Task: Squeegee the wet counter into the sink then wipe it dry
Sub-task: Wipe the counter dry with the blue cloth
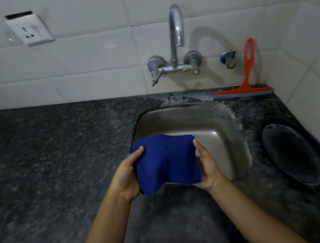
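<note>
A folded blue cloth [166, 159] is held up over the near edge of the steel sink [209, 124]. My left hand [126, 176] grips its left side and my right hand [207, 165] grips its right side, thumbs on top. The dark speckled granite counter [57, 149] stretches to the left and around the sink. An orange squeegee [248, 76] stands at the back right, blade on the counter and handle leaning against the white tiled wall.
A chrome tap [176, 42] is mounted on the wall above the sink. A small valve [228, 58] sits to its right. A round dark lid [293, 152] lies on the counter right of the sink. A wall socket [29, 29] is at upper left.
</note>
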